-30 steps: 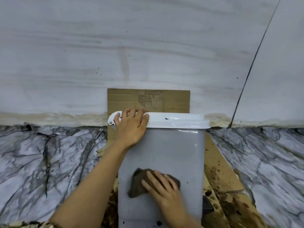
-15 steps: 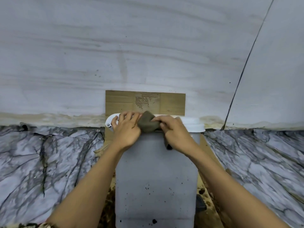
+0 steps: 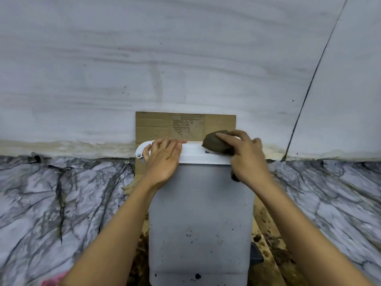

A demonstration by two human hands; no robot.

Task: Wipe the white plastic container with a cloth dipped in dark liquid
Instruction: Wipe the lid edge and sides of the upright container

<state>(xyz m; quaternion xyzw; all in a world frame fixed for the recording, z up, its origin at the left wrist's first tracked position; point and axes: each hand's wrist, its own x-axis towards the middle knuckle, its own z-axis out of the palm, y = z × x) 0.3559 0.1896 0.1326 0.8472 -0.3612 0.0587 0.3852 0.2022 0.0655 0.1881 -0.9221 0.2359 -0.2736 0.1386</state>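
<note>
A tall white plastic container [image 3: 201, 219] stands on stained cardboard, its front speckled with dark spots. Its white lid [image 3: 198, 154] has a handle loop at the left end. My left hand [image 3: 164, 159] lies flat over the lid's left part, fingers straight, steadying it. My right hand [image 3: 246, 155] holds a dark brown wet cloth [image 3: 216, 144] against the right end of the lid, fingers curled over it. Part of the cloth hangs down under my right palm.
Brown cardboard [image 3: 185, 126] leans on the pale wall behind the container and runs under it, stained dark at the lower right [image 3: 270, 242]. Marble-patterned floor [image 3: 61, 203] spreads to both sides. A small dark object [image 3: 255, 254] sits beside the container's right bottom.
My right hand carried the cloth from the container's lower front up to the lid, then slid it along the lid from the middle to the right end. My left hand stayed put.
</note>
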